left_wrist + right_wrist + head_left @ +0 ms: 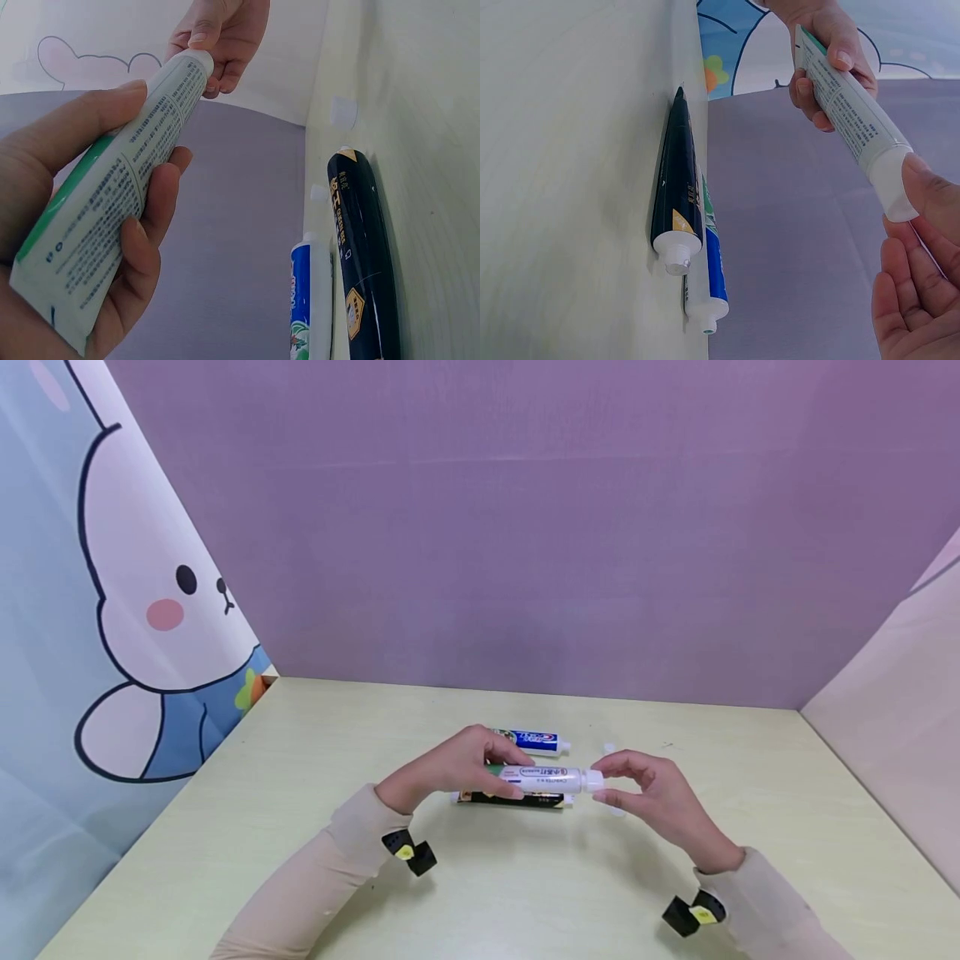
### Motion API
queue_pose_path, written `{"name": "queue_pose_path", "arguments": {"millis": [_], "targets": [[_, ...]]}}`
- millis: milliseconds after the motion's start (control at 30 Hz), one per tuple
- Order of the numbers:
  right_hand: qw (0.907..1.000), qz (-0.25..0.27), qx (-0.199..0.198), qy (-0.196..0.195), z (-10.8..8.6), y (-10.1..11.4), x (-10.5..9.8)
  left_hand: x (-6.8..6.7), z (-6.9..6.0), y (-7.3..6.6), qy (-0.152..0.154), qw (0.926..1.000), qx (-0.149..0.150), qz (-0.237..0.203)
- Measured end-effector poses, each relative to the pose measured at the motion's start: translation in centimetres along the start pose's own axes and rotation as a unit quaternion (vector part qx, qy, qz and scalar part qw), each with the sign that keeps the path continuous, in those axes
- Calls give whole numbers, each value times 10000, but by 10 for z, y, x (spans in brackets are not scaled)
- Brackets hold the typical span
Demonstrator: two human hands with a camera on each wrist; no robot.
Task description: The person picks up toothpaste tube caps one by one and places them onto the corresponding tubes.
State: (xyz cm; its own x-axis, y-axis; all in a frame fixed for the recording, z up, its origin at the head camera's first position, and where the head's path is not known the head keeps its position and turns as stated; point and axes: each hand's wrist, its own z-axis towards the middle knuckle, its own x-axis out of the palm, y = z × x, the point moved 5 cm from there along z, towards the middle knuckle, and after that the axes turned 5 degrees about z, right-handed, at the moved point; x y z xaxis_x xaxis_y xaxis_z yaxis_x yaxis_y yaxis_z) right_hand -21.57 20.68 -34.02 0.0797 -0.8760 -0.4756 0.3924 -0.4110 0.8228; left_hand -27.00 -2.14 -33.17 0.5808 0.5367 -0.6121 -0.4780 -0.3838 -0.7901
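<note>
My left hand (468, 764) grips a white and green toothpaste tube (551, 779) around its body, above the table. The cap (592, 781) points right, and my right hand (663, 793) pinches it between thumb and fingers. In the right wrist view the cap (892, 184) sits at the tube's end. Below lies a black toothpaste tube (364, 247) with its narrow nozzle (678, 259) bare. Behind it, a blue toothpaste tube (536, 742) also shows a bare nozzle (708, 325). Both lie with nozzles to the right.
Two small white caps stand on the table (300, 860) to the right of the lying tubes: a nearer cap (344, 112) and a farther cap (319, 193). A purple backdrop (525, 543) rises behind the table, with a rabbit-print cloth (135, 610) at the left.
</note>
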Motion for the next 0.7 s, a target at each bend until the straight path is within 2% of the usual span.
{"name": "queue_pose_path", "arguments": {"millis": [167,333,700], "targets": [[10000,-37,-71,-24,0,2,1,0,0,0,8,10000,63,-28],[9997,-174,177,10,0,1,0,1,1,0,-43,9998,185,16],[9983,-189,557,30,1,-2,1,3,0,0,-127,9995,247,178]]}}
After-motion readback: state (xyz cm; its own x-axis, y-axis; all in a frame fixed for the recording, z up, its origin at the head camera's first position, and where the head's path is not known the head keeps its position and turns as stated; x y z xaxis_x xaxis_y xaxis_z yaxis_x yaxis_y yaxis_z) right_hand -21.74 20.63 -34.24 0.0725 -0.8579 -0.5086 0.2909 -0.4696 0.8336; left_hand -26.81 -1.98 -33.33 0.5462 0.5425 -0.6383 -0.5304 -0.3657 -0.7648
